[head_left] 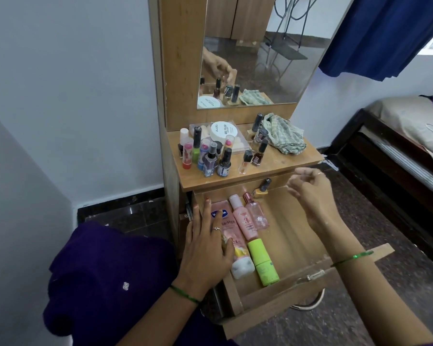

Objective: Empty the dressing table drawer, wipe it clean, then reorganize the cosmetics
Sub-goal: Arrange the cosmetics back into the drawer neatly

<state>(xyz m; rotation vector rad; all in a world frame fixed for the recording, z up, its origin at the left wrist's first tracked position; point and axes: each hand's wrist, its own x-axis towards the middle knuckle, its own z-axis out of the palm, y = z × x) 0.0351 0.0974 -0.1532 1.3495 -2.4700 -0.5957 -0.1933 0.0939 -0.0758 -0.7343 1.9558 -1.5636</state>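
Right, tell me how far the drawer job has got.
Reorganizing looks under way: four bottles lie side by side in the open drawer, a nail polish at its back. The left hand rests flat on the Vaseline bottle; the right hand hovers, holding nothing. Most cosmetics still stand on the tabletop beside the cloth.

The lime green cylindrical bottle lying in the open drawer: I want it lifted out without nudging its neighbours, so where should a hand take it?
Probably best from above, pinching the lime green cylindrical bottle across its middle. It lies flat on the wooden drawer floor, lengthwise front to back, with the pink lotion tube close along its left side. Its right side faces bare wood, so lead in from there.
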